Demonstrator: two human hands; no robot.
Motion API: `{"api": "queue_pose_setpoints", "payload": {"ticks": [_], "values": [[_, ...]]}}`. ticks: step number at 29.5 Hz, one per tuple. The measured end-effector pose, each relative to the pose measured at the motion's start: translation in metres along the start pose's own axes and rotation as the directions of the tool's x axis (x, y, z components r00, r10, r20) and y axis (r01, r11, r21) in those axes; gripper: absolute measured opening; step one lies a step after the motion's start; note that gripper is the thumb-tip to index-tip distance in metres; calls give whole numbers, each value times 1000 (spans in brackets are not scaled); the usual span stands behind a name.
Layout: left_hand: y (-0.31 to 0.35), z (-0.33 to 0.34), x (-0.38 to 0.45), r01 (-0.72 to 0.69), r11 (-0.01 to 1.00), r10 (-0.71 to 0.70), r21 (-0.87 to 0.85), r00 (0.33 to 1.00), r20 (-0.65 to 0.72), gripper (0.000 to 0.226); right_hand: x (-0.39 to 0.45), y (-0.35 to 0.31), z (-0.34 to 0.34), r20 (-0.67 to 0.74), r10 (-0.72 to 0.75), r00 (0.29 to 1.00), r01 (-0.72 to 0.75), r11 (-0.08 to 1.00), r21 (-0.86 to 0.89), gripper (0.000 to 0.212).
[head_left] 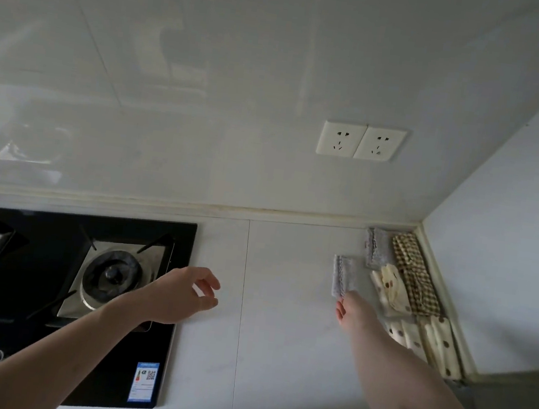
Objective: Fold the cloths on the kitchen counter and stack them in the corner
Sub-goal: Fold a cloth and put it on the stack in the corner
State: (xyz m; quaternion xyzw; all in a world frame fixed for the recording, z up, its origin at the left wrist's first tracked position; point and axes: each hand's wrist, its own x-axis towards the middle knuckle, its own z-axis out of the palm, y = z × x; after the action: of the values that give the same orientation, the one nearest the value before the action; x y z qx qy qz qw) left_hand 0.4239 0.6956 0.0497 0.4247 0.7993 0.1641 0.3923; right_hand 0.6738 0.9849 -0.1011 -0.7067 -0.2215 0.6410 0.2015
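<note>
A small folded grey cloth (343,276) lies on the white counter (282,308), and my right hand (351,311) pinches its near edge. A second folded grey cloth (377,248) sits in the far corner beside a brown checked cloth (417,277). A cream cloth with brown dots (390,290) lies in front of them, and more cream dotted cloths (428,339) line the right wall. My left hand (187,294) hovers over the counter next to the stove, fingers loosely curled, holding nothing.
A black gas stove (56,297) with two burners fills the left of the counter. Two wall sockets (360,141) sit above the counter. A wall (510,251) bounds the counter on the right.
</note>
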Motion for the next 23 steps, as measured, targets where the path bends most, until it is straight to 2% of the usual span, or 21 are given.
{"api": "queue_pose_setpoints", "payload": {"ticks": [2,8,10,14,17,18,20,21,23], "values": [[1,-4,0,10,1000,-10,9,1000,-4,20,2,0,3,6,-10,1000,10,1000,16,19],[-5,-8,1,33,999,-35,43,999,27,20,12,-27,19,70,-50,996,39,988,152,39],[-7,-9,1,39,997,-40,59,999,22,19,11,-43,24,100,-79,992,65,988,137,43],[-13,-11,-5,62,997,-63,51,998,12,18,8,-63,35,119,-113,986,113,994,11,44],[-18,-13,-12,63,997,-63,41,998,10,18,5,-59,38,90,-132,987,151,956,-251,38],[-20,-13,-14,63,997,-63,34,998,8,18,1,-54,37,95,-144,985,168,927,-335,38],[-23,-12,-20,67,997,-67,25,998,8,18,-6,-38,32,128,-212,969,247,788,-564,45],[-25,-12,-23,71,997,-72,20,997,8,18,-9,-28,28,167,-257,952,297,641,-707,54],[-29,-11,-30,79,997,-79,6,997,-1,18,-21,-1,18,269,-298,916,374,393,-840,76]]}}
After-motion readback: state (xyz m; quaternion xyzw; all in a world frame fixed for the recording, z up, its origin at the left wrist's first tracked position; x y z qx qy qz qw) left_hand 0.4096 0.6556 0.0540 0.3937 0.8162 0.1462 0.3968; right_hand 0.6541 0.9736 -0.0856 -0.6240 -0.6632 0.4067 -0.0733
